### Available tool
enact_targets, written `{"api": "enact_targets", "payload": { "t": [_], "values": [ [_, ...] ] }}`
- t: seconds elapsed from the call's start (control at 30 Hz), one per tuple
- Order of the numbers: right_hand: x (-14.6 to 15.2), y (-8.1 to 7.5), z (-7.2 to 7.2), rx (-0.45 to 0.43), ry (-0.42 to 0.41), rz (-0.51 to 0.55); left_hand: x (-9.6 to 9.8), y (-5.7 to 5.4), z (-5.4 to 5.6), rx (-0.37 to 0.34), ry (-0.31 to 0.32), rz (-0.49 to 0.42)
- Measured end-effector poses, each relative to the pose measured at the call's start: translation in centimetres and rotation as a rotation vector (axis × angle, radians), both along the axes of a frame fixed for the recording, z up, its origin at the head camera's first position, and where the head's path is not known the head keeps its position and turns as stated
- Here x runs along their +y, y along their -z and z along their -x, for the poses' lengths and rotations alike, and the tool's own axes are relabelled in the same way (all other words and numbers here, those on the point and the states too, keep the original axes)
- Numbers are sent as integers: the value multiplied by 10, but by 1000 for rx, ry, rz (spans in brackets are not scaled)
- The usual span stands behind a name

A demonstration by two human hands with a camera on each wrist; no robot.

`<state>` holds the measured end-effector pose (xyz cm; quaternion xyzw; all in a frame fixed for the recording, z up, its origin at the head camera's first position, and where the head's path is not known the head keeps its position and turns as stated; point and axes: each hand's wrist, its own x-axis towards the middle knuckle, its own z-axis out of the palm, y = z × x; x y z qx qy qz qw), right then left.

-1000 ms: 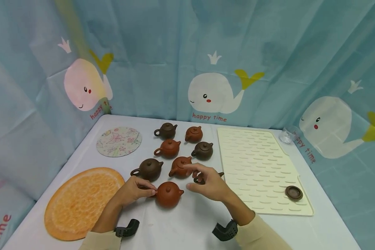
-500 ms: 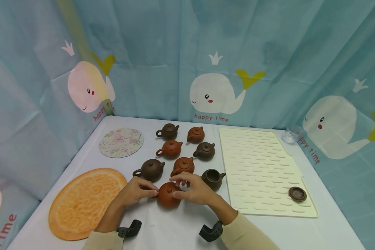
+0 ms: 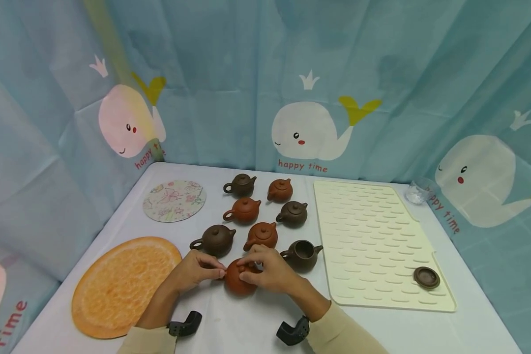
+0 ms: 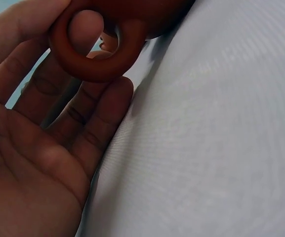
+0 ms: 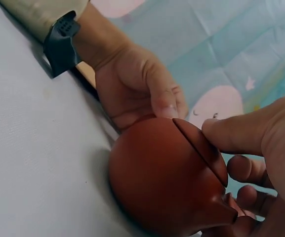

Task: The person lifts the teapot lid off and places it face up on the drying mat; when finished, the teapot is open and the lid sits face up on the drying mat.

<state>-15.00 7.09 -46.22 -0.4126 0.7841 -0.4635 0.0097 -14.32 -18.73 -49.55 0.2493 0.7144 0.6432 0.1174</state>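
A round reddish-brown teapot [image 3: 237, 286] stands on the white tablecloth in front of the person. My left hand [image 3: 193, 273] pinches its ring-shaped handle [image 4: 99, 70], with a fingertip showing through the loop in the left wrist view. Over the top is my right hand [image 3: 269, 270], its thumb and forefinger closing around the knob of the lid [image 5: 200, 147]. The lid sits on the pot, a thin seam visible around it. In the right wrist view the spout [image 5: 221, 211] points toward the right hand's lower fingers; the knob is mostly hidden by the thumb.
Behind stand several brown and reddish teapots, including a lidless dark teapot [image 3: 303, 255] right of the right hand. A cream mat [image 3: 371, 246] bears a dark lid [image 3: 427, 278]. An orange oval mat [image 3: 126, 287], a floral round mat [image 3: 174, 200] and a clear cup [image 3: 418, 192] lie around.
The right hand has moved left and down from beside the teapot onto its lid, uncovering the lidless dark teapot. My left hand has kept hold of the handle.
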Motion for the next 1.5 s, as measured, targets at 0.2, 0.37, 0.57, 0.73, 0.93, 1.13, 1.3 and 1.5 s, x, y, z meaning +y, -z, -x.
{"api": "enact_targets", "payload": {
  "t": [0.2,0.37,0.57,0.73,0.93,1.13,1.3,1.5],
  "values": [
    [-2,-1,3,96,-37,34,-2,-1,-1,-2,-17,16],
    [0,-4,4,113,-20,99,-1,-3,-2,8,-33,42],
    [6,-32,-9,45,28,203,1,-3,-1,-1,-31,46],
    [18,-40,-14,-148,59,317,2,-2,-2,-17,-25,34],
    [34,-35,-10,-409,75,498,2,-5,-3,-18,-32,31],
    [45,-49,-14,-589,15,698,2,-6,-2,-38,-33,32],
    [57,-58,-17,-681,-73,841,1,-5,-1,-46,-29,21],
    [74,-61,-21,-652,-214,913,1,-4,-2,-58,-27,14]
  ]
}}
